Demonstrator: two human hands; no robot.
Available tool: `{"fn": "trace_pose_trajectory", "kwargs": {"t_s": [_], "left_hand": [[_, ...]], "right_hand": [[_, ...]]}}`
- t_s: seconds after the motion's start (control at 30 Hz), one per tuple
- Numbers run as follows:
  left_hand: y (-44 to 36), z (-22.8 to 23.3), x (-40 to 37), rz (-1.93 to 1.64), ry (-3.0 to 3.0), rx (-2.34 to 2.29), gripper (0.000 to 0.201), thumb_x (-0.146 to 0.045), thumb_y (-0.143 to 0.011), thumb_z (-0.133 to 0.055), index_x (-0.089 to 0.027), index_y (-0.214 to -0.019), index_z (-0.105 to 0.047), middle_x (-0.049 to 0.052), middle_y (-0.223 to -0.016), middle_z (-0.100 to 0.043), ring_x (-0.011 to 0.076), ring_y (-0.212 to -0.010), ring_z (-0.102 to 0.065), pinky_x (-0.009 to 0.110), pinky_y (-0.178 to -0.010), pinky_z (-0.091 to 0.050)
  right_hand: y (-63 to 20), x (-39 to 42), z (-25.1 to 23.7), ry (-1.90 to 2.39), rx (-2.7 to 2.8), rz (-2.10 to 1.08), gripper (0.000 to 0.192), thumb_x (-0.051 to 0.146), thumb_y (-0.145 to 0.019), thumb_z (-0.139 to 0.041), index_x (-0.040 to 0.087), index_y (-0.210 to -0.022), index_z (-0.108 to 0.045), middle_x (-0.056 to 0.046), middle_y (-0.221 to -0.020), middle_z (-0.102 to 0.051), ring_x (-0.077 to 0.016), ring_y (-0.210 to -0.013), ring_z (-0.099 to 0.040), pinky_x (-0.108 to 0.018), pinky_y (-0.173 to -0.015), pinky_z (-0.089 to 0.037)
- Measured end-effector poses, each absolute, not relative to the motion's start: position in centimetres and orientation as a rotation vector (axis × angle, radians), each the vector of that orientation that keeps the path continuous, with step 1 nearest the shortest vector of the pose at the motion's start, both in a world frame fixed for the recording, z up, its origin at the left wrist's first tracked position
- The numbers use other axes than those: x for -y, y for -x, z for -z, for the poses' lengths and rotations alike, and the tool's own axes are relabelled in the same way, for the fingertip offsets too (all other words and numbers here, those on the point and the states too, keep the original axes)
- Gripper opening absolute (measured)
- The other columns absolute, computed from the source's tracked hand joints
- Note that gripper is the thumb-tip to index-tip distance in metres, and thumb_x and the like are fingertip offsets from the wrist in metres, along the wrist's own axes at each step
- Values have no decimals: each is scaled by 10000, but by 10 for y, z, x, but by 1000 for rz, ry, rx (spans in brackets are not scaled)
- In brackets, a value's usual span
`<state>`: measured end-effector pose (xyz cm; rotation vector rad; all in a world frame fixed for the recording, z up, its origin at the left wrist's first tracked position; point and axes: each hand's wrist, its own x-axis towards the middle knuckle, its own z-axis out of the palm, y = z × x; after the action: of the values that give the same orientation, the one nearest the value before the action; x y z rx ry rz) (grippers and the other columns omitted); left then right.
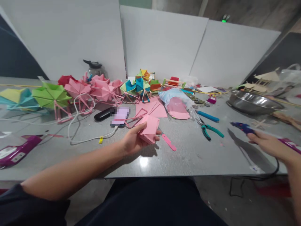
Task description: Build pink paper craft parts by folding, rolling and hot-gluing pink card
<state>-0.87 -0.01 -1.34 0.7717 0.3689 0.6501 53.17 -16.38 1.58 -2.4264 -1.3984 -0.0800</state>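
Observation:
In my left hand, fingers and thumb close on a folded pink paper piece, held just above the table. Pink paper-covered sticks lie behind it, and whether they join it I cannot tell. Beside my fingertips rests a pink-handled craft knife. At the right, my right hand grips what looks like a glue gun with a dark blue nozzle pointing left; purple shows behind the hand, and a dark cord hangs below. Pliers with teal handles and a blue-handled tool lie between my hands.
Several folded-paper models line the back left. A phone with a white cable lies near a black case. Pink paper sheets, a plastic bag and a steel bowl stand farther back. A purple device lies far left.

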Motion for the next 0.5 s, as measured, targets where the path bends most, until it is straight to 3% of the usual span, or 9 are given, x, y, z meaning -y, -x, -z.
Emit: {"fn": "trace_pose_trajectory", "kwargs": {"t_s": [0.1,0.17,0.27,0.5], "left_hand": [[7,18,-4,-658,-752,-360,563,-484,-995,-772,-86,-1382,-682,208,-1124,-830,291,-905,-799,366,-868,-573],[7,19,-6,-656,-753,-359,579,-514,-978,-788,-79,-1351,-705,207,-1120,-830,296,-898,-798,378,-864,-572],[8,21,-7,-650,-750,-359,602,-546,-958,-803,-66,-1312,-729,216,-1130,-829,306,-912,-797,390,-861,-574],[8,27,-9,-679,-735,-346,517,-486,-976,-790,-76,-1288,-757,208,-1131,-838,288,-929,-792,390,-916,-586]], "right_hand": [[-495,156,-43,2012,1283,-179,529,823,-790,-748,298,-790,-683,-130,-758,-699,-323,-745,-702,-502,-767,-599],[-451,145,-56,1713,1324,-329,616,878,-731,-846,293,-834,-682,-58,-655,-574,-261,-639,-598,-471,-648,-534],[-381,124,-61,1434,1488,-517,633,885,-837,-790,266,-954,-728,-8,-634,-510,-203,-570,-523,-417,-558,-469],[-284,80,-42,1050,1984,-904,629,830,-1005,-637,239,-1212,-700,-94,-913,-732,-189,-689,-623,-324,-550,-528]]}}
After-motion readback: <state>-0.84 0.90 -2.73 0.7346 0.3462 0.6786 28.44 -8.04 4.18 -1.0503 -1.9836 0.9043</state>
